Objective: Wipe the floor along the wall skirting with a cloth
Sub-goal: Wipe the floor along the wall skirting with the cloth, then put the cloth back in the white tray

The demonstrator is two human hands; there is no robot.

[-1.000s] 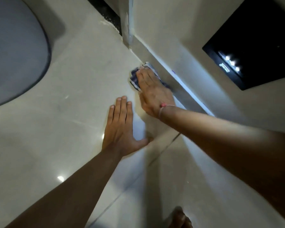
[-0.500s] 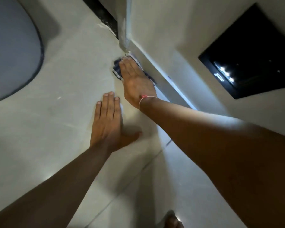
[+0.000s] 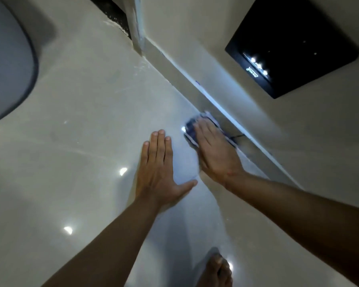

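Observation:
A blue-and-white striped cloth point(image 3: 191, 129) lies on the glossy beige floor tiles point(image 3: 87, 125), right against the wall skirting point(image 3: 180, 76). My right hand point(image 3: 214, 150) lies flat on the cloth and presses it down; only the cloth's far edges show around the fingers. My left hand point(image 3: 158, 168) rests flat on the floor just left of it, fingers together and thumb spread, holding nothing.
A black glossy panel point(image 3: 290, 44) is mounted on the wall above the skirting. A grey rounded mat point(image 3: 6, 63) covers the floor at the far left. A dark doorway gap point(image 3: 112, 11) sits beyond the wall corner. A bare foot point(image 3: 218, 270) shows at the bottom.
My right hand slid the cloth along the skirting toward the corner, then back toward me. The left hand stayed planted on the floor.

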